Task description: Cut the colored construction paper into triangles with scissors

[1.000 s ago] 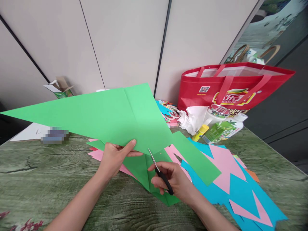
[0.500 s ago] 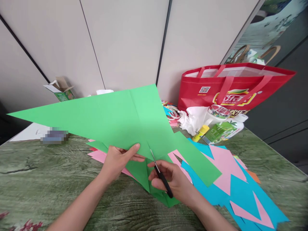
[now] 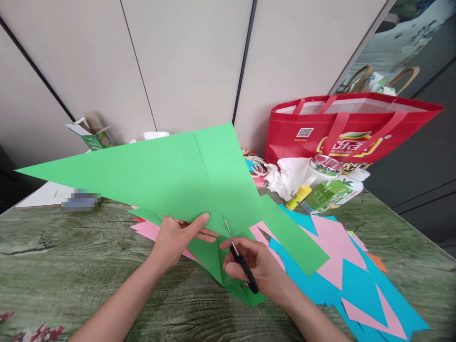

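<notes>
A large sheet of green paper (image 3: pixel 153 175) with a fold crease is held up above the table, its long point reaching far left. My left hand (image 3: pixel 180 235) pinches its lower edge, thumb on top and fingers beneath. In my right hand (image 3: pixel 254 266) is a pair of scissors (image 3: pixel 244 268) with black handles, its blades at the paper's lower edge just right of my left thumb. How far the blades are apart I cannot tell. Below the hands lies more folded green paper (image 3: pixel 210 259), with pink paper (image 3: pixel 147 231) showing at its left.
Blue paper (image 3: pixel 366 285) with pink cut pieces (image 3: pixel 342 242) and a green strip lies at right. Behind stand a yellow glue stick (image 3: pixel 298 197), crumpled tissue (image 3: pixel 290 175), white bottles (image 3: pixel 356 178) and a red bag (image 3: pixel 295 142). An opened small box (image 3: pixel 94 135) stands at back left.
Hands, scissors and green sheet keep nearly the same places. The whole view has shifted very slightly.
</notes>
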### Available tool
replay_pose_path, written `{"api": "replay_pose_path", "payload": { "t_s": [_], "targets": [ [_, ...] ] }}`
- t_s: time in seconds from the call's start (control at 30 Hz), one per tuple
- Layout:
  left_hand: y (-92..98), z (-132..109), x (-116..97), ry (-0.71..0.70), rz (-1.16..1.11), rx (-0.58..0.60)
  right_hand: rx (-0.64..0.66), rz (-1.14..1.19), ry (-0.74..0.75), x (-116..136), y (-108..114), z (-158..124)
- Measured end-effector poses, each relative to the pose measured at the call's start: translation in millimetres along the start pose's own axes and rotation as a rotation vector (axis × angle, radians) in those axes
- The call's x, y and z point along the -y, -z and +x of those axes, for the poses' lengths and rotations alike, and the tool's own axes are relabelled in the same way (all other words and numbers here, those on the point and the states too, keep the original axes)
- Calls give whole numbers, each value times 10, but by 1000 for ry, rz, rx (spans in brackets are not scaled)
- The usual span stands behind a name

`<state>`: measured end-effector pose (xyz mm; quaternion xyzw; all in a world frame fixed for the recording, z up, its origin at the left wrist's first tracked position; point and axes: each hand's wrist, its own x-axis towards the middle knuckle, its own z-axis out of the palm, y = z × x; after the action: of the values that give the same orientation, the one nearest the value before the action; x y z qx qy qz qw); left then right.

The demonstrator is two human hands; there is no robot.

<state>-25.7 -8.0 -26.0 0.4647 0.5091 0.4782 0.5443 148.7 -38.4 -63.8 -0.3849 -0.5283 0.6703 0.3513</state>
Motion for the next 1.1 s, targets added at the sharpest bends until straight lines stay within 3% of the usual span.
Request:
{"api": "replay_pose_path", "payload": {
  "t_s": [1.1],
  "targets": [
    [13,-9,6,15,-40,10,-91,-23,-72,-60,-31,-4]
  ]
}}
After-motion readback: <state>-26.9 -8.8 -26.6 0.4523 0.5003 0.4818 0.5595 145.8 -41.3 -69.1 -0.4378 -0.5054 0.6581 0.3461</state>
